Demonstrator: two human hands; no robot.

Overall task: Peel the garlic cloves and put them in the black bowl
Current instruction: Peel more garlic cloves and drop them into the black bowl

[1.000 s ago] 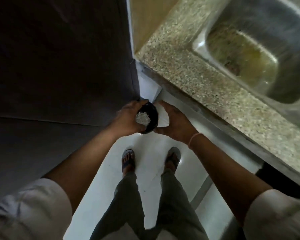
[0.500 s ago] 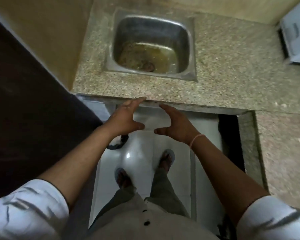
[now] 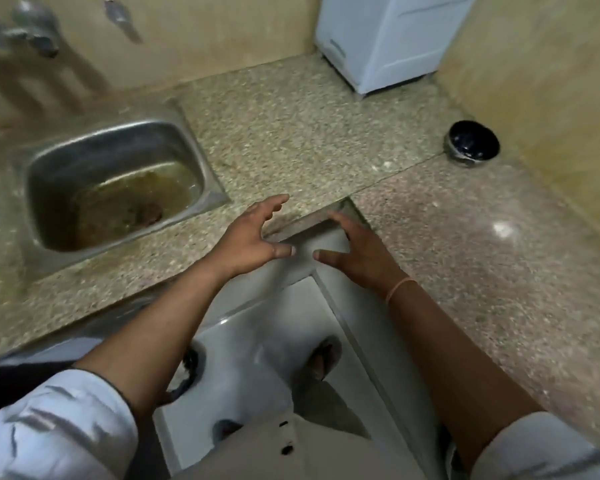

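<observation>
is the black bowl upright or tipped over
Upright: the bowl sits on its base on the counter, its round opening facing up and its dark inside showing.

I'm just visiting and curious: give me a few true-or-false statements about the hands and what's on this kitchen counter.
1. The left hand and the right hand hold nothing. True.
2. The black bowl lies in the sink. False: it stands on the counter, far to the right of the sink.
3. The sink is to the left of both hands. True.
4. A thin band circles the left wrist. False: it is on the right wrist.
</observation>
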